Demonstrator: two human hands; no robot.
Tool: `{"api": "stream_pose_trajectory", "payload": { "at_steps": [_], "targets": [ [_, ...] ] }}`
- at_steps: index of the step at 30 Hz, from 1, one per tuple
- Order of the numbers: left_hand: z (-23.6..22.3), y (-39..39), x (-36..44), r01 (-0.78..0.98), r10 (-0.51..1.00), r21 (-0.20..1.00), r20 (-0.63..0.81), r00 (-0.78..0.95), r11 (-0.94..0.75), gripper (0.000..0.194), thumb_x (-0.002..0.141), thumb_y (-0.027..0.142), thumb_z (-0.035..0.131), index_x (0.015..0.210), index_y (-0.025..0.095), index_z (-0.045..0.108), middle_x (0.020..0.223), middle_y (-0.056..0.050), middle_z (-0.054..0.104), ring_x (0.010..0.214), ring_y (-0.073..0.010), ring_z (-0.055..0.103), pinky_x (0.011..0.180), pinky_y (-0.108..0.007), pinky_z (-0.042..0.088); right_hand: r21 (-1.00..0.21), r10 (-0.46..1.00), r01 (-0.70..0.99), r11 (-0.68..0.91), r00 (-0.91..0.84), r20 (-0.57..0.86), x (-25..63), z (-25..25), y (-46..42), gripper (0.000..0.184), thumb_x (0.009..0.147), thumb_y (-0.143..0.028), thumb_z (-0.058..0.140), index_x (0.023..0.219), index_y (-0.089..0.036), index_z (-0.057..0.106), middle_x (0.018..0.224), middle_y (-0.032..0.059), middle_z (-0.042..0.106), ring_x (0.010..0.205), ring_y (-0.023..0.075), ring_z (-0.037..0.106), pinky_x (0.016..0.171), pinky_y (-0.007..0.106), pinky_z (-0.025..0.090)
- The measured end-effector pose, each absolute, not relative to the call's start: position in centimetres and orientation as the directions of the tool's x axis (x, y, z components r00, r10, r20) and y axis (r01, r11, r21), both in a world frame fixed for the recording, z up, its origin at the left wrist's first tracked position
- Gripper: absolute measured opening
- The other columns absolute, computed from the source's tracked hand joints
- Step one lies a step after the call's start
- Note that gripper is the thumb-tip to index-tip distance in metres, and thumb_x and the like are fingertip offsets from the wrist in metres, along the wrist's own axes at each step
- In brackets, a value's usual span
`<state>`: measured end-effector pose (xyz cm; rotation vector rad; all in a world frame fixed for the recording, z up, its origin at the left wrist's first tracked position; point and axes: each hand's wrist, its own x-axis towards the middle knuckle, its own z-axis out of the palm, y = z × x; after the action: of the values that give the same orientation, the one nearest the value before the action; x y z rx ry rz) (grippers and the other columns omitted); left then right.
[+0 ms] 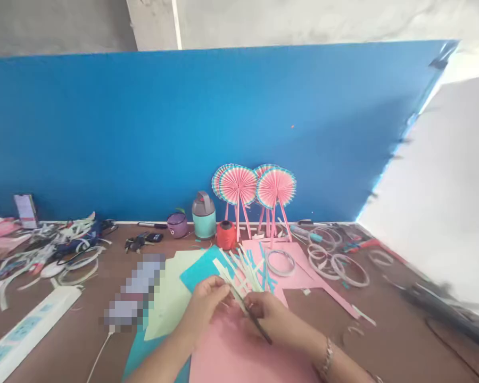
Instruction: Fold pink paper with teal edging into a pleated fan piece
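Note:
My left hand (205,304) pinches a pale paper strip (222,270) between thumb and fingers. My right hand (268,314) is closed around a slim dark stick (261,329); its exact kind is unclear. The stick's upper end meets or overlaps the strip between my hands. Both hands are above a large pink paper sheet (239,354). Just beyond them lies a loose pile of pale green, pink and blue paper strips (248,261), partly hidden by my fingers. A blue sheet (197,270) and pale green sheets (170,303) lie to the left.
Several round pink folded-paper fans (238,185) stand against the blue partition (143,133). Before it sit a teal-and-grey container (204,219), a red pot (225,236) and a purple cup (177,225). White tape rings (349,270) lie right. A power strip (27,332) and blurred-out phone (135,292) lie left.

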<state>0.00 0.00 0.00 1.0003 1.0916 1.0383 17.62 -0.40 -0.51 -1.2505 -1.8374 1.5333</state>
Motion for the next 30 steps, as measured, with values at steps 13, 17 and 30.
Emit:
{"api": "stream_pose_trajectory", "payload": {
  "at_steps": [13, 17, 30],
  "targets": [
    [0.4, -0.3, -0.1, -0.173, 0.966, 0.957, -0.208, 0.154, 0.233, 0.028, 0.066, 0.04, 0.07, 0.064, 0.017, 0.055, 0.063, 0.0, 0.064, 0.059, -0.0127, 0.061, 0.058, -0.023, 0.045, -0.958, 0.824, 0.278, -0.072, -0.525, -0.214, 17.8, -1.7, -0.4, 0.008, 0.071, -0.019, 0.055, 0.07, -0.018, 0.048, 0.047, -0.0078, 0.045, 0.04, 0.0062, 0.04, 0.037, 0.016, 0.029],
    [0.4, -0.3, -0.1, -0.166, 0.968, 0.96, -0.2, 0.154, 0.225, 0.029, 0.066, 0.042, 0.071, 0.064, 0.017, 0.055, 0.064, 0.0, 0.064, 0.059, -0.0133, 0.061, 0.059, -0.023, 0.046, -0.952, 0.825, 0.3, -0.066, -0.52, -0.221, 17.8, -1.5, -0.4, 0.008, 0.069, -0.019, 0.055, 0.069, -0.018, 0.048, 0.045, -0.0082, 0.043, 0.039, 0.0062, 0.039, 0.036, 0.016, 0.028],
    [0.2, -0.3, -0.2, -0.153, 0.967, 0.962, -0.201, 0.157, 0.225, 0.03, 0.068, 0.043, 0.07, 0.065, 0.017, 0.057, 0.068, -0.002, 0.066, 0.062, -0.0134, 0.061, 0.06, -0.024, 0.046, -0.945, 0.835, 0.325, -0.036, -0.51, -0.207, 17.9, -1.6, -0.2, 0.005, 0.066, -0.014, 0.05, 0.065, -0.018, 0.047, 0.044, -0.0093, 0.04, 0.038, 0.0048, 0.034, 0.035, 0.015, 0.025]
  ]
}}
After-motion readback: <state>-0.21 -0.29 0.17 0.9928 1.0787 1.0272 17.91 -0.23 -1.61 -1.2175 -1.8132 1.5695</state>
